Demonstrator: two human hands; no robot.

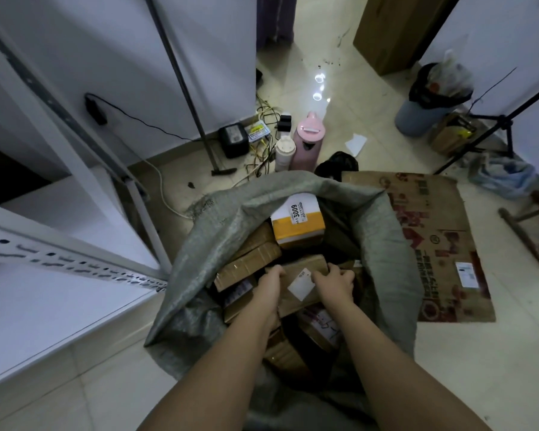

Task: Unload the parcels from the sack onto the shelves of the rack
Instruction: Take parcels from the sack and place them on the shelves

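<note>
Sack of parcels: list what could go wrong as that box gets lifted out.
1. Both hands, left hand and right hand, grip one brown box wedged among other parcels; pulling it may drag neighbours along or tip the yellow-and-white parcel leaning above.
2. The soft grey sack could sag or catch the box's corner.
3. The white rack post stands close on the left; a swing toward it might knock the box.
</note>
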